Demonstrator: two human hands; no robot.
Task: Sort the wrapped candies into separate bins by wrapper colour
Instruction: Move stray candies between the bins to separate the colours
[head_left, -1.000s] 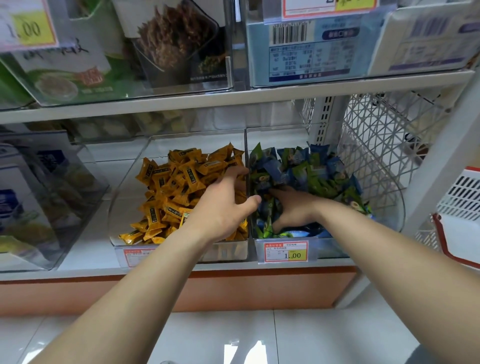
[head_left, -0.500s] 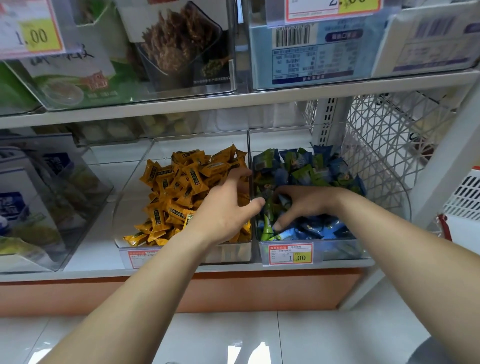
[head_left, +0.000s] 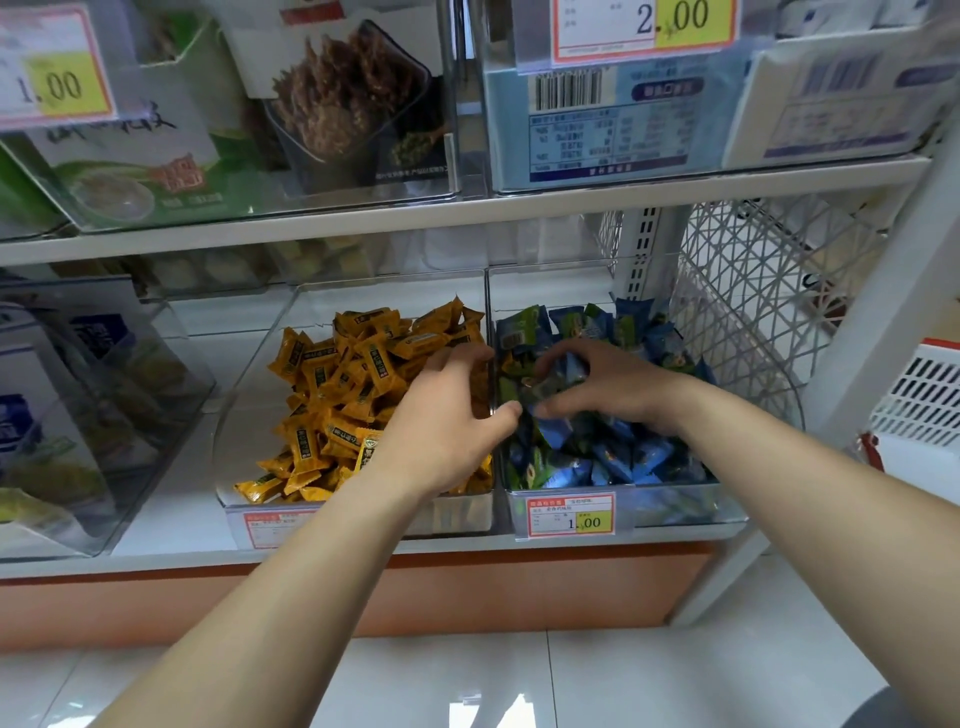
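now left hand (head_left: 447, 415) spread loose over yellow candies (head_left: 332, 395); right hand (head_left: 608, 384) curled, gripping blue candies (head_left: 569, 373)

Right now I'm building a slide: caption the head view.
Left hand over the orange candies; right hand gripping blue-green candies in the neighbouring clear bin.

Both your forearms are bare; they enter from the bottom edge and converge toward centre. Your left hand (head_left: 447, 415) is palm down, wrist straight; fingers spread and only loosely bent; thumb stuck out to the right; nothing visibly held. Your right hand (head_left: 618, 387) is palm down too, wrist angled inward; fingers curled over, thumb underneath; it grips a few blue and green candies (head_left: 569, 371). The two thumb tips sit just apart, nearly touching.
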